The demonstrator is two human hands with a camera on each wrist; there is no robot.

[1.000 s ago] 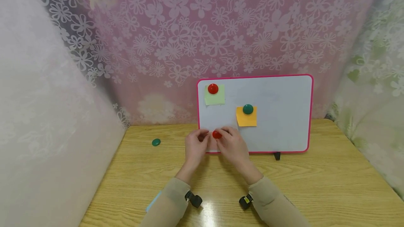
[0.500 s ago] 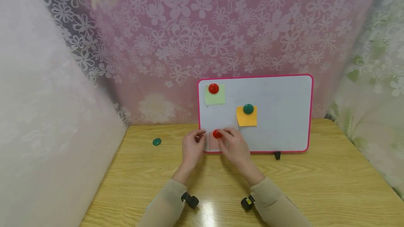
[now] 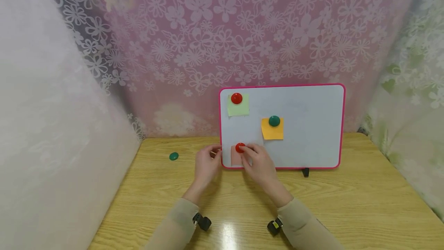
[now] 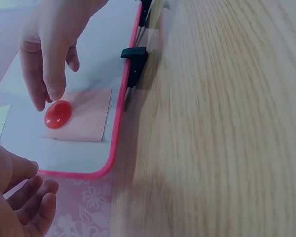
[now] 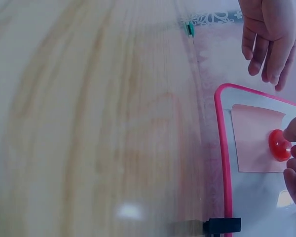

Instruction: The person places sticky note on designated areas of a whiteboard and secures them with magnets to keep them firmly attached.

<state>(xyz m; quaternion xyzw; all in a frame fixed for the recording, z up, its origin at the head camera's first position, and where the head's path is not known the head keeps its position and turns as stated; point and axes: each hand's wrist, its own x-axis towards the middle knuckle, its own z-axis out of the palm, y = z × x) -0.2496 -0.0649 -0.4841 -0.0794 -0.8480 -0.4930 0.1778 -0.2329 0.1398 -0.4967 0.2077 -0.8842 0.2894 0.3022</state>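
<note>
A round red magnet (image 3: 240, 147) sits on a pink sticky note (image 4: 91, 116) at the lower left of a pink-framed whiteboard (image 3: 308, 138). My right hand (image 3: 261, 165) reaches in from the right, a fingertip at the magnet's edge, the other fingers loosely bent. In the right wrist view that red magnet (image 5: 279, 145) lies flat against the note, beside the fingertips. Just off the board's left edge is my left hand (image 3: 207, 165), its fingers loosely bent and nothing in them; whether it touches the frame I cannot tell.
Higher on the board, a red magnet (image 3: 236, 98) holds a green note (image 3: 243, 109), and a green magnet (image 3: 274, 121) holds an orange note (image 3: 272, 133). Another green magnet (image 3: 174, 156) lies on the table (image 3: 156, 188) to the left. A black foot (image 3: 305, 172) supports the board.
My left hand has moved left, away from the pink note to beyond the board's edge. The right hand stays at the red magnet. The blue piece by the left sleeve is no longer visible.
</note>
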